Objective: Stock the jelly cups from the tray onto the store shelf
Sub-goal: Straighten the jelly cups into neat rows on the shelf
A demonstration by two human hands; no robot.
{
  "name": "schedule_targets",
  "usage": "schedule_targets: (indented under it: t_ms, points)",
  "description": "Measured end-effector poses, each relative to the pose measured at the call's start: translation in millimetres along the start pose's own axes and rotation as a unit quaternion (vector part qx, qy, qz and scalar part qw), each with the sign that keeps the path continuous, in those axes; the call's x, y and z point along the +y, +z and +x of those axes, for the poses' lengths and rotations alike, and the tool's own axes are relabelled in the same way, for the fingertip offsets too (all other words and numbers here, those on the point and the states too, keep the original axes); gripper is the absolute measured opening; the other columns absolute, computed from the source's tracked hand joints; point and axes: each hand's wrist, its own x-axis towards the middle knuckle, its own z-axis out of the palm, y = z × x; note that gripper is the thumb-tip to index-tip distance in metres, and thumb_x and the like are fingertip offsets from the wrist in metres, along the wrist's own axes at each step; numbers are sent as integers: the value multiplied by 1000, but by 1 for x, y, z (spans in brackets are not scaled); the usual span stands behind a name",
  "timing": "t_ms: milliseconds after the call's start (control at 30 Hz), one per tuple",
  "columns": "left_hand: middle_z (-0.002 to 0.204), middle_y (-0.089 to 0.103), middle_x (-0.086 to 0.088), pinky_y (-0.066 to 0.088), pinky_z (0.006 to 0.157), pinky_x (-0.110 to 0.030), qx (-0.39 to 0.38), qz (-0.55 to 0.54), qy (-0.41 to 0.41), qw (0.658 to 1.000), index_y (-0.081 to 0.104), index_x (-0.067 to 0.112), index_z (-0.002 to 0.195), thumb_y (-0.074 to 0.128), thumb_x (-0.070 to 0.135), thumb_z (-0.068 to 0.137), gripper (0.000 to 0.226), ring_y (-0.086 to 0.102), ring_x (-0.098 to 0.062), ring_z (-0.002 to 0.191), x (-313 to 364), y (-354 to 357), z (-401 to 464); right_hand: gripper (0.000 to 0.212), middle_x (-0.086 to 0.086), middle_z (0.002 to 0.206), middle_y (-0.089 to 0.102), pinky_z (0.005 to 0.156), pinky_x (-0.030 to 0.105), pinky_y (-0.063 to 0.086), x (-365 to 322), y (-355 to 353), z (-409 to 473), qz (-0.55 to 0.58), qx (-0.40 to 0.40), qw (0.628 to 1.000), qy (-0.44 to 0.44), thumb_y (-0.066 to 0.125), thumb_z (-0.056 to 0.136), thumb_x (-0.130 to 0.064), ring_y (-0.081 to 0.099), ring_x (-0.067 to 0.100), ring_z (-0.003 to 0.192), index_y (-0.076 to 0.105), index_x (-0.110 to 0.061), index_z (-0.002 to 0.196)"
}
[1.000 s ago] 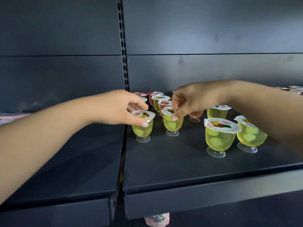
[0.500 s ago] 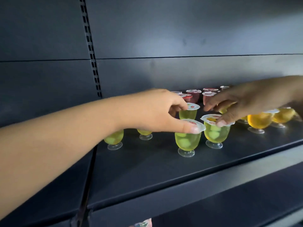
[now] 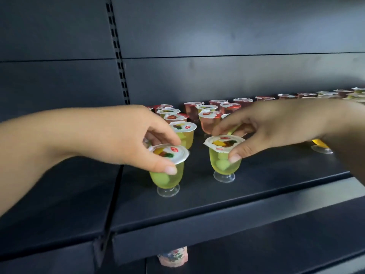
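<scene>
Two green jelly cups with white foil lids stand upright near the front of the dark store shelf (image 3: 256, 196). My left hand (image 3: 122, 141) pinches the rim of the left green cup (image 3: 167, 175) between thumb and fingers. My right hand (image 3: 266, 127) grips the lid rim of the right green cup (image 3: 225, 159) the same way. Both cup feet rest on the shelf. Another green cup (image 3: 183, 131) stands just behind the left one. The tray is out of sight.
Rows of red and pink jelly cups (image 3: 211, 119) fill the back of the shelf, running off to the right. An orange cup (image 3: 321, 145) peeks out under my right forearm. The left shelf section (image 3: 59, 204) lies beyond a slotted upright (image 3: 120, 66). A floral object (image 3: 173, 256) sits below.
The view has shifted and drawn closer. Both hands have come toward the shelf front, each gripping a green cup, and the two cups now stand farther apart.
</scene>
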Motion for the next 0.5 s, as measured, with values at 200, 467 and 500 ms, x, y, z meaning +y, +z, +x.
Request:
schedule_targets:
  t_ms: [200,467,500]
  points:
    - [89,60,42,45,69,1,32,-78,-71,994,65,45,85,72,55,48,38,59,19,82,-29,-3,-33,41,-14,108,64,91,21,50,-25,14,32,5,-22,999,-33,74,62,-40,65,7,99,56,-37,98]
    - [93,57,45,47,76,-3,50,-71,-50,995,60,47,86,72,50,45,43,58,20,85,-31,0,-36,42,-22,84,64,85,20,52,-29,17,35,20,-21,999,-28,74,55,-44,67,12,92,57,-37,94]
    - [94,57,43,48,78,-5,48,-65,-49,996,60,47,86,71,53,44,43,58,19,86,-32,0,-36,48,-22,88,64,86,21,52,-30,18,33,24,-23,999,-26,72,50,-48,67,11,93,57,-37,93]
